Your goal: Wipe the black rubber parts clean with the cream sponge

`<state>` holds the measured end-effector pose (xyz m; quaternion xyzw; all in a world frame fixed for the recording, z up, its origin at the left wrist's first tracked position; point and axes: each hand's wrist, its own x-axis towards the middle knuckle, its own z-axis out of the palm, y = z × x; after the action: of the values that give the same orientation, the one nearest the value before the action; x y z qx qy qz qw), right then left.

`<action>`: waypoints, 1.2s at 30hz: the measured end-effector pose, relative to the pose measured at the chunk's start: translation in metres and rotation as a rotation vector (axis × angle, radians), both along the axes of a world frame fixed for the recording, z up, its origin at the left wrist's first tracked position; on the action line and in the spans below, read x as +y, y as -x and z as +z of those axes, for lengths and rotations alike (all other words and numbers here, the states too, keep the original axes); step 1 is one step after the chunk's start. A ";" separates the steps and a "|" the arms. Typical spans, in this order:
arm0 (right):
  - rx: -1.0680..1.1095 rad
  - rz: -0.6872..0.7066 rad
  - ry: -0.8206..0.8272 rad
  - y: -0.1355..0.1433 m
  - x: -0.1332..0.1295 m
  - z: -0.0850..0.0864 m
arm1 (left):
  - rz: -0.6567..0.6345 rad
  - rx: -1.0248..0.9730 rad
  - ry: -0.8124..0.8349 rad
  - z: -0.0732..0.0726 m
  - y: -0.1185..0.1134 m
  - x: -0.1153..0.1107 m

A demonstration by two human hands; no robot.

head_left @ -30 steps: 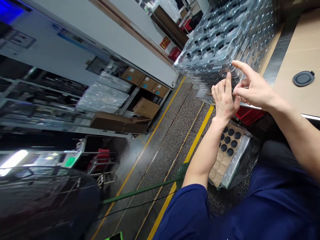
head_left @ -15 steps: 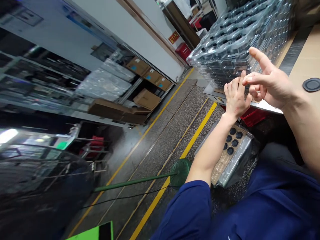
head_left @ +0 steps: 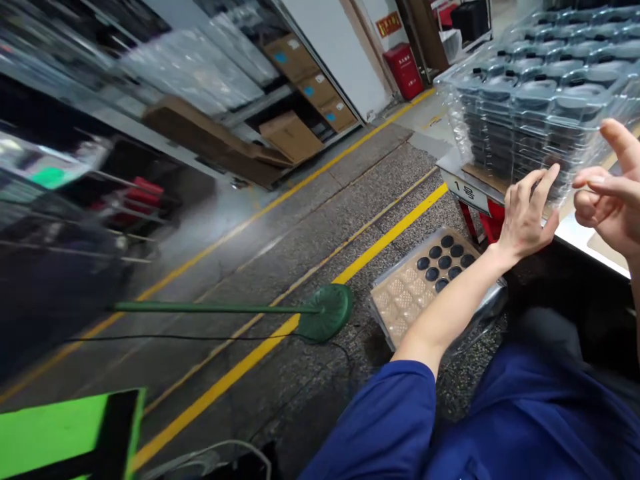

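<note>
My left hand point(head_left: 529, 220) is at the near edge of the workbench point(head_left: 480, 191), in front of a tall stack of clear plastic trays point(head_left: 530, 100). Its fingers are spread and hold nothing that I can see. Whether the fingertips touch the stack I cannot tell. My right hand point(head_left: 613, 200) is just to the right, partly cut off by the frame edge. There the index finger and thumb point out while the other fingers curl in, with no object visible. Dark round parts fill the pockets of the stacked trays.
Below the bench, a bagged box point(head_left: 400, 293) holds a brown tray with several black round pieces. A green stand base point(head_left: 327, 313) with a pole and cable rests on the floor beside a yellow line. Shelving with cardboard boxes point(head_left: 290, 137) stands across the aisle.
The view has swung, so the trays, bench and hands appear further right. More of the brown tray in the bagged box shows. Both hands keep nearly the same pose beside the stack.
</note>
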<state>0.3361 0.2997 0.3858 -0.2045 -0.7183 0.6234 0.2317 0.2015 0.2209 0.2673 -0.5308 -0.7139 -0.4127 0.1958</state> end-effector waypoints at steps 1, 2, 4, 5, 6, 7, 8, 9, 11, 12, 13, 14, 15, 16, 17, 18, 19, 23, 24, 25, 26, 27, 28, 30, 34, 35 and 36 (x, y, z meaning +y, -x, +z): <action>-0.019 -0.020 -0.065 -0.001 0.001 -0.003 | 0.010 -0.043 -0.031 -0.009 -0.004 -0.002; -0.039 -0.052 -0.132 -0.003 0.002 -0.006 | 0.021 -0.086 -0.051 -0.019 -0.007 -0.005; -0.100 -0.155 -0.277 -0.007 0.006 -0.018 | 0.042 -0.162 -0.064 -0.042 -0.013 -0.011; -0.141 -0.223 -0.364 -0.009 0.008 -0.025 | 0.050 -0.193 -0.056 -0.055 -0.015 -0.014; -0.187 -0.292 -0.466 -0.011 0.010 -0.033 | 0.054 -0.220 -0.042 -0.067 -0.016 -0.017; -0.232 -0.349 -0.580 -0.013 0.011 -0.041 | 0.057 -0.247 -0.025 -0.079 -0.017 -0.021; -0.282 -0.377 -0.701 -0.014 0.012 -0.050 | 0.059 -0.274 -0.006 -0.090 -0.016 -0.025; -0.331 -0.377 -0.827 -0.015 0.012 -0.058 | 0.061 -0.300 0.010 -0.099 -0.015 -0.028; -0.444 -0.313 -1.055 -0.016 0.008 -0.073 | 0.068 -0.340 0.029 -0.111 -0.012 -0.035; -0.511 -0.270 -1.153 -0.015 0.005 -0.079 | 0.071 -0.351 0.029 -0.114 -0.009 -0.038; -0.583 -0.232 -1.246 -0.012 0.001 -0.083 | 0.073 -0.356 0.026 -0.115 -0.006 -0.040; -0.654 -0.203 -1.332 -0.008 -0.003 -0.087 | 0.072 -0.356 0.018 -0.115 -0.002 -0.041; -0.717 -0.175 -1.407 -0.004 -0.008 -0.089 | 0.066 -0.352 0.007 -0.114 0.002 -0.041; -0.776 -0.142 -1.473 0.002 -0.011 -0.090 | 0.053 -0.347 -0.004 -0.112 0.007 -0.040; -0.827 -0.105 -1.529 0.007 -0.015 -0.091 | 0.034 -0.341 -0.014 -0.110 0.013 -0.038; -0.867 -0.070 -1.572 0.012 -0.018 -0.091 | 0.008 -0.334 -0.021 -0.108 0.018 -0.035; -0.898 -0.043 -1.599 0.016 -0.020 -0.091 | -0.022 -0.326 -0.027 -0.106 0.024 -0.031; -0.939 -0.048 -1.619 0.022 -0.024 -0.094 | -0.133 -0.292 -0.026 -0.110 0.041 -0.012; -0.936 -0.059 -1.613 0.022 -0.025 -0.095 | -0.148 -0.288 -0.020 -0.112 0.044 -0.007; -0.935 -0.067 -1.609 0.022 -0.025 -0.097 | -0.157 -0.287 -0.015 -0.115 0.046 -0.004; -0.937 -0.070 -1.608 0.021 -0.026 -0.097 | -0.162 -0.289 -0.012 -0.117 0.047 -0.001; -0.942 -0.075 -1.611 0.022 -0.026 -0.098 | -0.164 -0.293 -0.013 -0.119 0.049 0.001; -0.947 -0.086 -1.618 0.022 -0.027 -0.098 | -0.166 -0.298 -0.016 -0.121 0.050 0.003; -0.967 -0.114 -1.632 0.025 -0.028 -0.098 | -0.171 -0.303 -0.014 -0.121 0.052 0.004; -0.980 -0.116 -1.627 0.029 -0.025 -0.099 | -0.198 -0.348 0.057 -0.108 0.057 -0.001; -0.974 -0.109 -1.628 0.029 -0.024 -0.100 | -0.211 -0.380 0.088 -0.103 0.057 -0.003; -0.963 -0.103 -1.632 0.029 -0.022 -0.102 | -0.227 -0.421 0.122 -0.098 0.057 -0.007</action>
<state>0.3070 0.2775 0.2841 -0.2461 -0.9407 -0.2334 0.0094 0.1443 0.2141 0.1693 -0.5208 -0.6984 -0.4895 -0.0372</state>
